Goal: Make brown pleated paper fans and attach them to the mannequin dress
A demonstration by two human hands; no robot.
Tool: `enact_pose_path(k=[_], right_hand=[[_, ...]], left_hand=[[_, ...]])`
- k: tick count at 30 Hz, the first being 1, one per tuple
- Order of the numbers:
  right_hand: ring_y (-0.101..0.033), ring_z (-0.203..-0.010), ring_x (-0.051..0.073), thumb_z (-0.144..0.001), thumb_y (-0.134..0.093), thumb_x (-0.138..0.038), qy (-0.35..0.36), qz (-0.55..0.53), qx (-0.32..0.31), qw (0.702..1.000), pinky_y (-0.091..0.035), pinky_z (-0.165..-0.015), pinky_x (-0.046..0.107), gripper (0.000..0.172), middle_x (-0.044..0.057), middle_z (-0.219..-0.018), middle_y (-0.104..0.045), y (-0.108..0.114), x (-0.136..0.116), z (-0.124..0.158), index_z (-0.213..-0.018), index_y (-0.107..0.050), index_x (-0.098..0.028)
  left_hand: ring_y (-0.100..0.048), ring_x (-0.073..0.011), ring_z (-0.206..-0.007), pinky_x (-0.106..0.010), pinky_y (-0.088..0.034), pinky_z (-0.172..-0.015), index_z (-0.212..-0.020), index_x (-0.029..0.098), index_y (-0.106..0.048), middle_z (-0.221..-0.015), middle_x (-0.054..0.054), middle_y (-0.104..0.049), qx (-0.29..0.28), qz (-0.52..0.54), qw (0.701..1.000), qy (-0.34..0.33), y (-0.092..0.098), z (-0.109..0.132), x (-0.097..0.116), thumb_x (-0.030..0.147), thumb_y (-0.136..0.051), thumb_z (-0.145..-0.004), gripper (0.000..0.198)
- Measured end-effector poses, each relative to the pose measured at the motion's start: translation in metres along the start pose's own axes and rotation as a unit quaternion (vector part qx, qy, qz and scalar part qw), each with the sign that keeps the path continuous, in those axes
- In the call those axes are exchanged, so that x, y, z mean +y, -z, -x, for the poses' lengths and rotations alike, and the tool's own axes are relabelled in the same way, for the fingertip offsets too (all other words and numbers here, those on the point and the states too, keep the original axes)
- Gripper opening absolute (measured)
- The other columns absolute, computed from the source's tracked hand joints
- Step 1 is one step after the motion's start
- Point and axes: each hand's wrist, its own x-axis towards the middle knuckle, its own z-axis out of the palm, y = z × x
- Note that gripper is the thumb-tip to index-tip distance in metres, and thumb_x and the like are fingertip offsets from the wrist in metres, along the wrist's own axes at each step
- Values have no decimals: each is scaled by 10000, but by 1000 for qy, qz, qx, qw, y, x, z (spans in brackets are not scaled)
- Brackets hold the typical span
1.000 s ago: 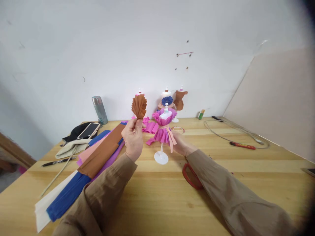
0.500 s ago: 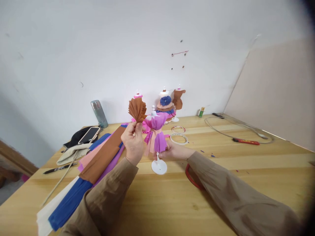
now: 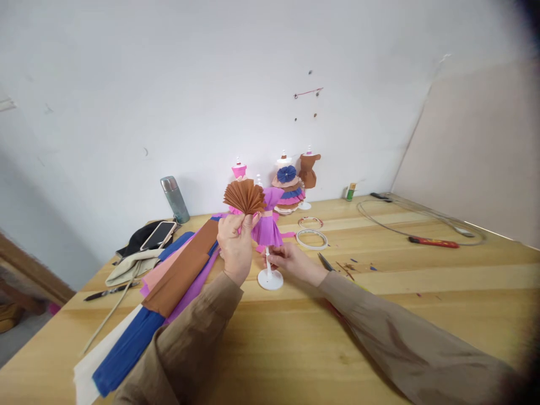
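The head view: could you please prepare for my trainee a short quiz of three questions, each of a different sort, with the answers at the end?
1. What does the left hand pinch between thumb and fingers?

2. True or false: the right hand is holding the red tool.

3. Which colour is the flower on the layered dress at the back?
A brown
B blue
C pink

Key:
1. A pleated brown fan.
2. False; it is at the white pole under the purple dress.
3. B
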Motion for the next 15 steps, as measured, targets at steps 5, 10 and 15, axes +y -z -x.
enact_pose_path(k=[5, 10, 15], right_hand=[[-554, -565, 134, -734, -631, -318, 13, 11, -11, 1000, -454, -599, 266, 176, 1, -599, -622, -6, -1, 2, -667, -628, -156], [-559, -586, 142, -747, -608, -325, 18, 21, -13, 1000, -459, -618, 276, 179, 9, -626, -628, -8, -3, 4, -672, -619, -163], [-558, -586, 140, -756, -579, -313, 22, 31, -12, 999, -459, -621, 279, 166, 16, -640, -637, -10, -5, 4, -708, -622, -161]], left_hand=[[-472, -180, -733, -326, -376, -737, -603, 212, -608, -662, -6, -585, -12, -31, 999, -8, -4, 3, 0, 287, -593, -873, 280], [-460, -182, -713, -330, -357, -710, -559, 210, -597, -646, -11, -573, -17, -70, 997, -13, -5, 4, 2, 274, -604, -868, 316], [-470, -188, -716, -349, -358, -740, -572, 204, -615, -687, -35, -601, -30, -113, 992, -50, -3, 2, 3, 284, -584, -885, 324]])
